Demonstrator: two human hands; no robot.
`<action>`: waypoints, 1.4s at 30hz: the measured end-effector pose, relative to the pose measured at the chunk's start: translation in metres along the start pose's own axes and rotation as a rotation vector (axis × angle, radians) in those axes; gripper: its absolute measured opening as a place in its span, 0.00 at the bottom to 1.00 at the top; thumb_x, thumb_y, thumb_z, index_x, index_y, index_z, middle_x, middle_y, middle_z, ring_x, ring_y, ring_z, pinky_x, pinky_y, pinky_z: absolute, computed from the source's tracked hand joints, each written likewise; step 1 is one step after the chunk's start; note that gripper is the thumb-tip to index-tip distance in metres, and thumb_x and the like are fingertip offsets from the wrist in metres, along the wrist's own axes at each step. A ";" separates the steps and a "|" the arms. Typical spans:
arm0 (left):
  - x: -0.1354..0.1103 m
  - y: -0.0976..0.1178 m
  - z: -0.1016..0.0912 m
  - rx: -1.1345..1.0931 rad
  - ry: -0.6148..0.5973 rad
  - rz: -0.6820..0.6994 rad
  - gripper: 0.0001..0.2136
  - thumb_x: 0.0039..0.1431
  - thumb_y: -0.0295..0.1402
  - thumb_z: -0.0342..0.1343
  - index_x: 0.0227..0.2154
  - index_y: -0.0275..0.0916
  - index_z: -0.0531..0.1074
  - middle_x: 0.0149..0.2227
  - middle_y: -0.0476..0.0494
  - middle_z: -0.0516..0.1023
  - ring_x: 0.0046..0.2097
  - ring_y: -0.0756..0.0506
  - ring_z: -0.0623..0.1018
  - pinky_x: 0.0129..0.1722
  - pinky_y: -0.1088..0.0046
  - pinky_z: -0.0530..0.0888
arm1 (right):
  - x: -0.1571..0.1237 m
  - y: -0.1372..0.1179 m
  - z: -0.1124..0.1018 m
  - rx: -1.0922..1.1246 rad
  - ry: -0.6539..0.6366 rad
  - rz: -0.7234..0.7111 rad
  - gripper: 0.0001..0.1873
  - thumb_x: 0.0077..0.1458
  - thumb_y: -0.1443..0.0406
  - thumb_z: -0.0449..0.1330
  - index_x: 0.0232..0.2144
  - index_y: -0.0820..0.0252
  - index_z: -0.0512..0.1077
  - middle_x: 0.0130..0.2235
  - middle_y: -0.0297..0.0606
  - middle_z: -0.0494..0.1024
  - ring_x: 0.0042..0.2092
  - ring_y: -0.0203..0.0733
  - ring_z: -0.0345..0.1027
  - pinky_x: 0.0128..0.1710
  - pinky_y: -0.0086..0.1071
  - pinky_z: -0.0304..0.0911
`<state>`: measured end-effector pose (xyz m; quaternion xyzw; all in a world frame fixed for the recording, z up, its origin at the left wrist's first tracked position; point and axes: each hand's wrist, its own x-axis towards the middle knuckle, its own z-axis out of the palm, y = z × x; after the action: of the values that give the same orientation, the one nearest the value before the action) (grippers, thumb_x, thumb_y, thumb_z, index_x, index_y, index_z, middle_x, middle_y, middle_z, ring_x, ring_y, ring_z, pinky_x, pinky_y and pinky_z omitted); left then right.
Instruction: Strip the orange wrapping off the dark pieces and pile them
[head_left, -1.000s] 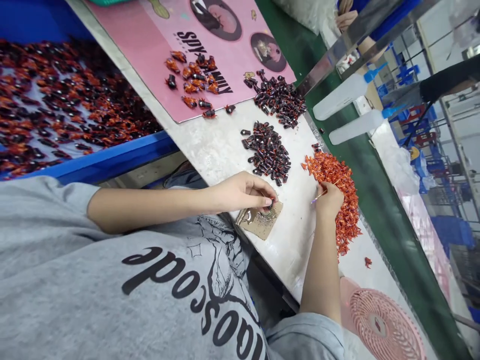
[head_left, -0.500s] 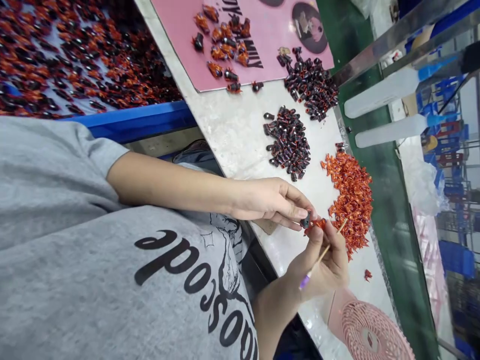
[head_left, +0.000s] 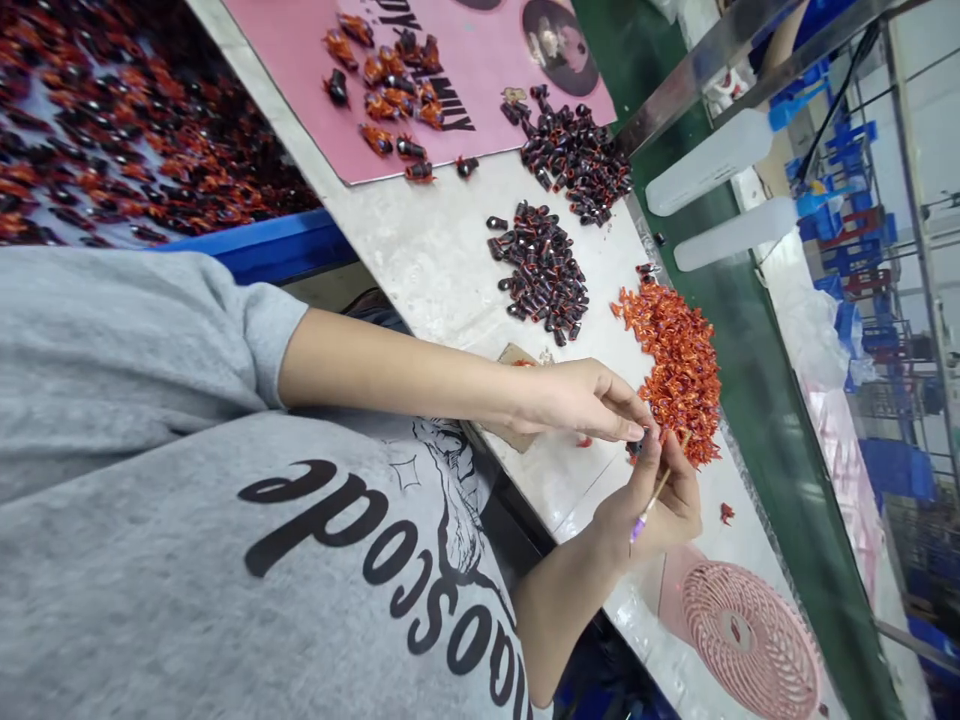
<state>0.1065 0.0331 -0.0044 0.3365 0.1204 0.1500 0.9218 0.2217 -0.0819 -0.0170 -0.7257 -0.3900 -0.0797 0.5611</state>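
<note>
My left hand (head_left: 581, 402) is closed in a pinch on a small dark piece (head_left: 636, 447) just above the white table (head_left: 442, 270). My right hand (head_left: 664, 495) meets it from below, fingers closed round a thin stick with a purple end (head_left: 654, 497), its fingertips touching the same piece. Both hands hover beside the heap of orange pieces (head_left: 679, 355). A pile of dark pieces (head_left: 544, 272) lies a little further away. A brown card (head_left: 517, 395) shows partly under my left wrist.
A pink mat (head_left: 450, 60) holds several joined orange-and-dark pieces (head_left: 390, 70) and another dark pile (head_left: 577, 160) at its corner. A blue bin (head_left: 112, 130) full of pieces stands left. A pink fan (head_left: 746, 640) lies near the table's end. A green belt (head_left: 757, 380) runs along the right.
My left hand lifted off the brown card with a dark piece and my right hand left the orange heap; the two hands came together beside the heap and stay joined.
</note>
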 end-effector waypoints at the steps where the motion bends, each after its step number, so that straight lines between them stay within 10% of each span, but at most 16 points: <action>1: 0.002 -0.001 0.002 0.035 0.008 0.029 0.05 0.53 0.21 0.62 0.33 0.33 0.80 0.32 0.47 0.82 0.33 0.54 0.77 0.38 0.77 0.74 | 0.000 0.000 -0.004 0.007 0.014 0.007 0.17 0.55 0.58 0.68 0.43 0.63 0.78 0.41 0.43 0.83 0.43 0.47 0.80 0.50 0.49 0.77; 19: -0.026 -0.004 0.015 0.185 0.158 0.365 0.04 0.49 0.24 0.66 0.30 0.33 0.81 0.34 0.44 0.83 0.38 0.50 0.81 0.43 0.75 0.78 | -0.026 -0.036 -0.001 -0.036 -0.001 -0.355 0.17 0.52 0.68 0.70 0.46 0.53 0.78 0.38 0.36 0.80 0.40 0.41 0.76 0.38 0.39 0.75; 34: -0.044 0.020 -0.021 1.351 -0.241 1.328 0.14 0.67 0.28 0.48 0.29 0.39 0.76 0.27 0.44 0.77 0.31 0.48 0.75 0.38 0.69 0.70 | -0.037 -0.073 0.001 0.053 -0.173 -0.473 0.10 0.55 0.75 0.63 0.39 0.60 0.75 0.31 0.34 0.76 0.34 0.38 0.73 0.31 0.33 0.70; 42: -0.049 0.017 -0.025 1.318 -0.174 1.287 0.12 0.69 0.32 0.49 0.31 0.39 0.74 0.29 0.44 0.78 0.34 0.49 0.76 0.41 0.71 0.69 | -0.037 -0.074 0.004 0.045 -0.164 -0.472 0.10 0.55 0.75 0.64 0.39 0.61 0.76 0.31 0.34 0.77 0.35 0.37 0.73 0.33 0.33 0.69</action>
<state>0.0500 0.0428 -0.0057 0.8052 -0.0984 0.5084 0.2890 0.1463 -0.0913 0.0166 -0.6057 -0.5945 -0.1408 0.5097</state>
